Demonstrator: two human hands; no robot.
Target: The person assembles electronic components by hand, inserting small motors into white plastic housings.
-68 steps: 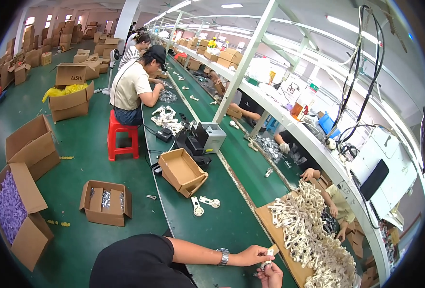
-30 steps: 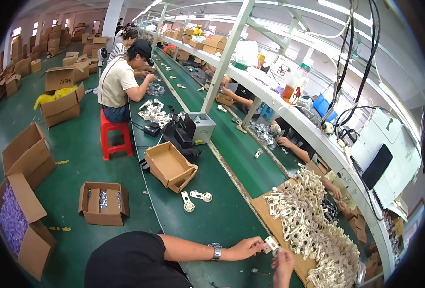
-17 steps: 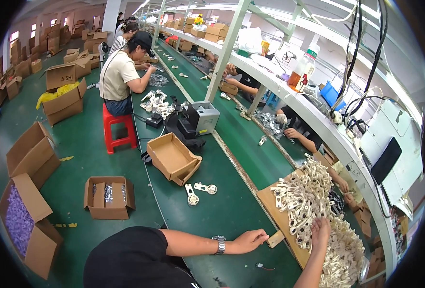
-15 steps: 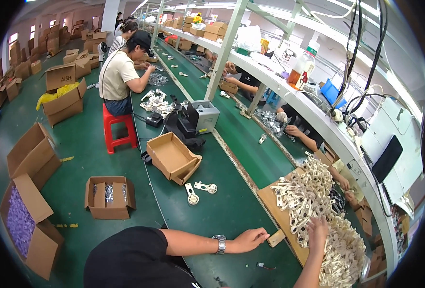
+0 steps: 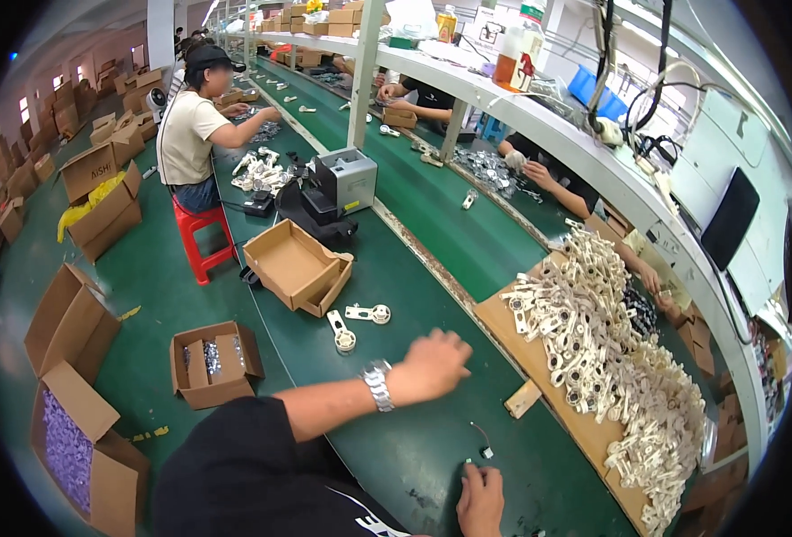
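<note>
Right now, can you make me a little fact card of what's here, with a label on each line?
Left hand: blurred over the green table, fingers spread, seems empty
On left wrist: metal watch
Right hand: low over the table, grip hidden
Nearest to right hand: small connector with a thin wire
Big pile: white parts, on a brown board
Loose: two white parts near the open cardboard box
Seat: red stool, co-worker on it
</note>
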